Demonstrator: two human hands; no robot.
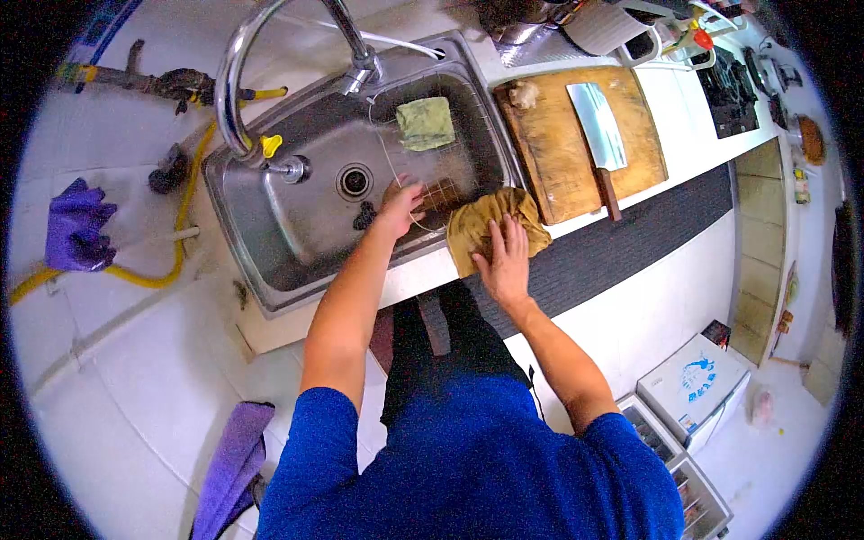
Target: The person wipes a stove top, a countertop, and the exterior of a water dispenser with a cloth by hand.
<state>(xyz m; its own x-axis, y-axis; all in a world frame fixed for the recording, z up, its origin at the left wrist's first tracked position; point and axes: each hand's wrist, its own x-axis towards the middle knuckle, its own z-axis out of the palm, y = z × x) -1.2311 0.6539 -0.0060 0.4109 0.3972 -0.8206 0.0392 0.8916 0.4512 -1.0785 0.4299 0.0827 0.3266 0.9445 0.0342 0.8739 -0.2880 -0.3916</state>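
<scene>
My right hand (506, 263) lies with its fingers stretched flat on top of a brown cloth (472, 229). The cloth is crumpled over the sink's near right rim and the counter edge. Inside the sink (315, 144), my left hand (400, 207) has its fingers curled at the edge of a thin wire rack (388, 155); they appear to close around its wire. A pale green cloth (426, 123) lies in the far part of the sink. Between my hands, a brown patch (441, 195) shows beneath the wires, its kind unclear.
Right of the sink, a wooden cutting board (544, 153) bears a cleaver (598, 129) whose handle overhangs the near edge. The curved faucet (236, 81) arches over the sink's left side. A white box (693, 382) stands at lower right, and purple gloves (79, 225) hang left.
</scene>
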